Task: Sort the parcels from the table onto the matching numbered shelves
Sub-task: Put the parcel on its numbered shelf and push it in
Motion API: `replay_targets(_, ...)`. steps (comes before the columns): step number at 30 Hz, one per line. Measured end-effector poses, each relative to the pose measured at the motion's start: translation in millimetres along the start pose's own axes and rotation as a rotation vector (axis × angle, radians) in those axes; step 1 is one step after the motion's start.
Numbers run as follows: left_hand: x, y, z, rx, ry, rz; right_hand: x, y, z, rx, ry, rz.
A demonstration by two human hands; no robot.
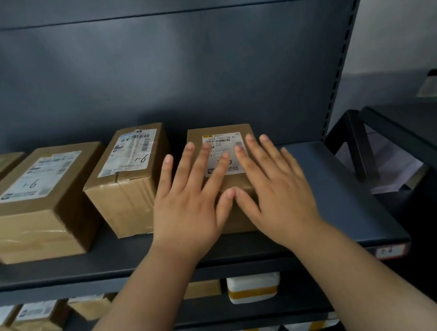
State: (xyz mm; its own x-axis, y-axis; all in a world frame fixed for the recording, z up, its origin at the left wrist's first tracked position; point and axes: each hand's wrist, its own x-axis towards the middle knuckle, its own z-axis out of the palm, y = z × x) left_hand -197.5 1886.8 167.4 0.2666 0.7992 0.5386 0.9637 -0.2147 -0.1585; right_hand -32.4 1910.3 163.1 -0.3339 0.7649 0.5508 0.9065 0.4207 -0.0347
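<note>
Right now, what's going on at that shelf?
A person has both hands flat on a small cardboard parcel sitting on the dark shelf. The left hand and right hand lie on its top with fingers straight and thumb tips touching; neither grips it. The parcel stands at the right end of a row of labelled boxes. More parcels sit on the shelves below.

Over on the right there's a pale off-white wall [409, 9] with a grey lower band [381, 87]. A black piece of furniture with a straight leg [357, 144] stands near it. The blurry tan patch [436, 83] behind is too unclear to identify.
</note>
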Motion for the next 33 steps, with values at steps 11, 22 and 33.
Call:
replay_targets(11,0,-5,-7,0.035,0.032,-0.041,-2,4,-6,-0.016,0.018,-0.009)
replay_targets(22,-29,-11,-33,-0.131,0.129,0.189,-79,-34,-38,-0.186,0.018,0.242)
replay_targets(33,-92,40,-49,-0.440,0.042,0.661,-216,-117,-106,-0.437,-0.095,0.714)
